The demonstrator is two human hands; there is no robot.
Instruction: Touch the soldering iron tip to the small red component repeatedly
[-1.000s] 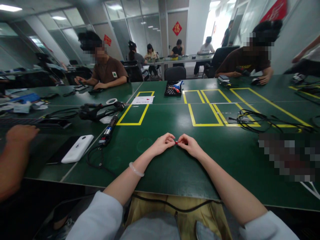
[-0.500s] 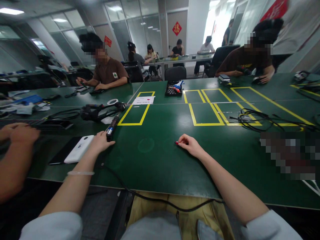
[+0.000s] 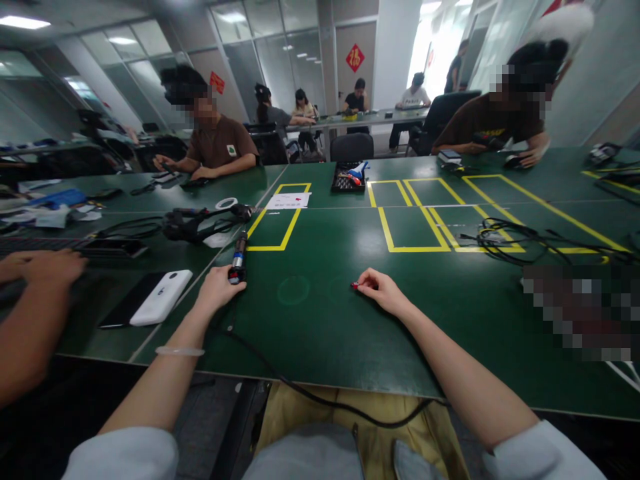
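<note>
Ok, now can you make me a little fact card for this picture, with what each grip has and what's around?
Left grip: around the near end of a black cylindrical tool with blue and silver bands
Right grip: pinching a small red piece, too small to name
Table: green, with yellow tape outlines
Left side: white slab-shaped device
Far side: black tray holding blue and red items
Right side: tangled black cables
Across the table: two people in brown tops
</note>
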